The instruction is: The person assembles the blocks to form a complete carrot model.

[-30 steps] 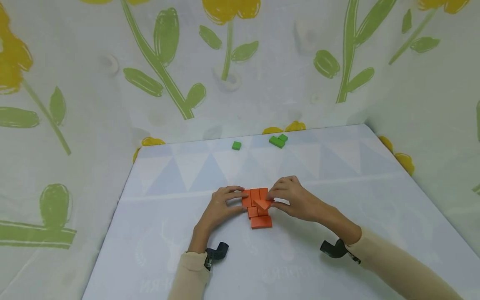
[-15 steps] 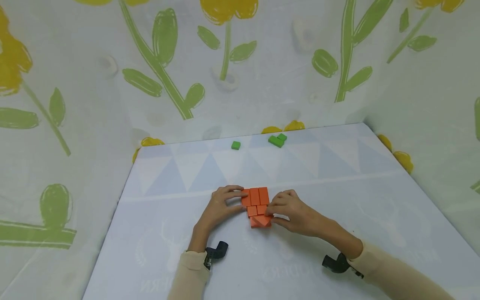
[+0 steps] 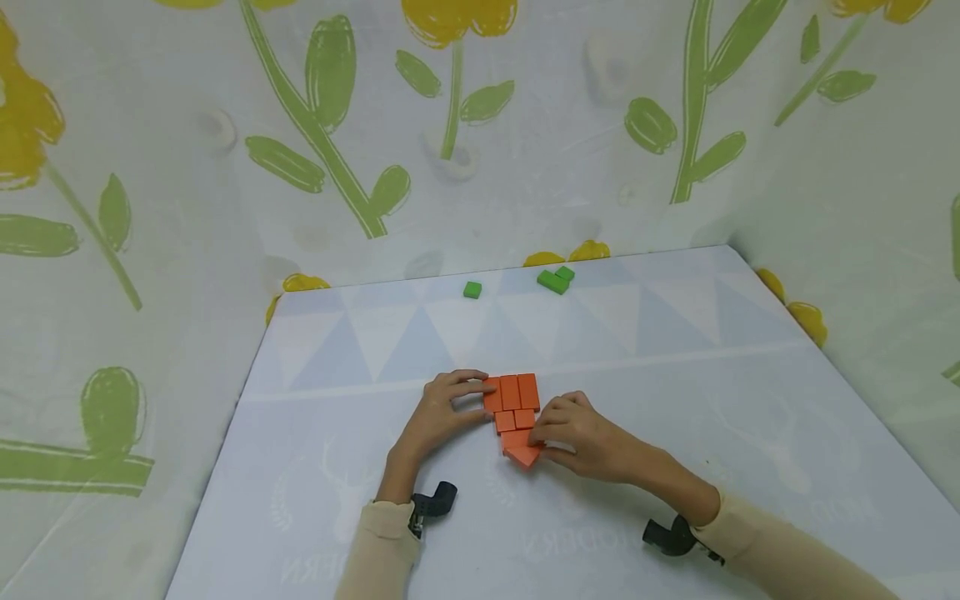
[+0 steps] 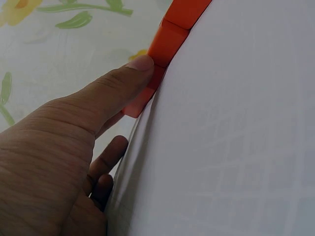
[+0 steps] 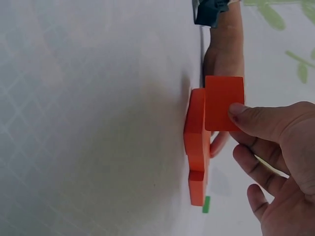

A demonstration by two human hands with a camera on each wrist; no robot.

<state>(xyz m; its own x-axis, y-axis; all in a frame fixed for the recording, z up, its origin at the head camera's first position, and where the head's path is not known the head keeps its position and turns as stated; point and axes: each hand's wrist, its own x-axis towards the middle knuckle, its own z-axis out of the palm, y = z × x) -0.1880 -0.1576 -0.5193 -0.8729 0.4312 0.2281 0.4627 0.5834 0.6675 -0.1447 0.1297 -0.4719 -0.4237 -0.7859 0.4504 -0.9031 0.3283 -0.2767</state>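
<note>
Orange blocks (image 3: 510, 392) lie close together mid-table: three oblong ones side by side, two small squares nearer the person, then a wide block (image 3: 513, 438). With thumb and fingers my right hand (image 3: 581, 437) pinches another orange block (image 3: 522, 457), triangular from above, at the near end of the wide one, which it partly overlaps. Its rectangular face shows in the right wrist view. My left hand (image 3: 441, 410) reaches the left side of the group, fingers extended and spread from the thumb. In the left wrist view, the thumb tip (image 4: 141, 64) touches an orange block side.
Toward the back of the white, triangle-patterned table (image 3: 360, 467) lie one green block (image 3: 472, 290) and a pair of green blocks (image 3: 553, 282). Flower-printed fabric (image 3: 525, 167) hangs at the back and sides. A dark camera mount (image 3: 435, 500) juts inward from the left wrist.
My right hand has carried the triangular block toward the person, from over the oblong and square blocks to the near end of the wide one. The left hand has stayed in place.
</note>
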